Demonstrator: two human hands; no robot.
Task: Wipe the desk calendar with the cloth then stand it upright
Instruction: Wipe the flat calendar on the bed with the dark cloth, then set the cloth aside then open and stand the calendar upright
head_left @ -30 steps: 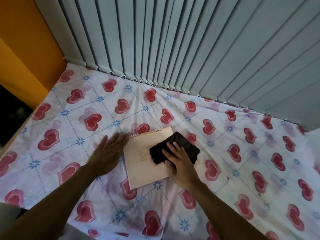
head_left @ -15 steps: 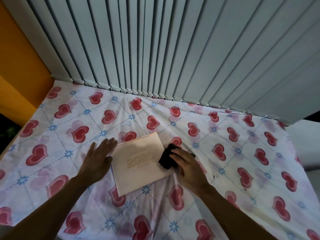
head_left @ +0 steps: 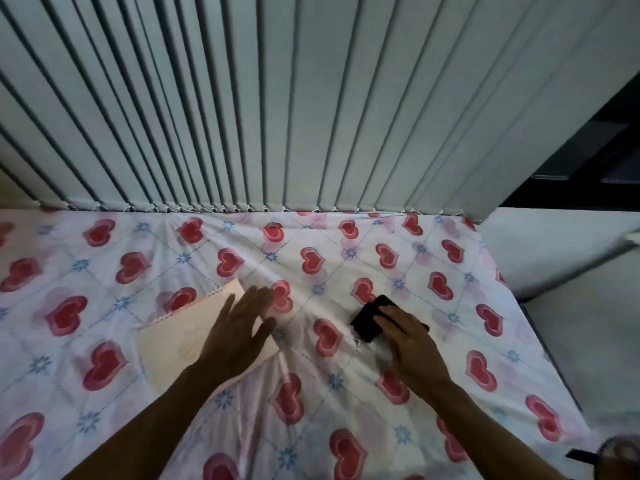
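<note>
The desk calendar (head_left: 194,330) lies flat on the bedsheet (head_left: 311,393), the cloth (head_left: 369,323) well right of it.

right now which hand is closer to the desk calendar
Left. The left hand is spread over the desk calendar, covering its right part. The right hand is off to the right on the bedsheet, resting on the dark cloth.

Desk calendar (head_left: 180,336): pale cream card or stiff paper, matt, smooth; spiral binding along one edge, probably wire, too blurred to confirm. Cloth (head_left: 367,322): black fabric, matt, soft, bunched. Bed sheet (head_left: 311,382): thin woven cotton-like cloth, matt, creased, printed with red hearts. Vertical blinds (head_left: 311,98): grey slats, matt, finely textured.
</note>
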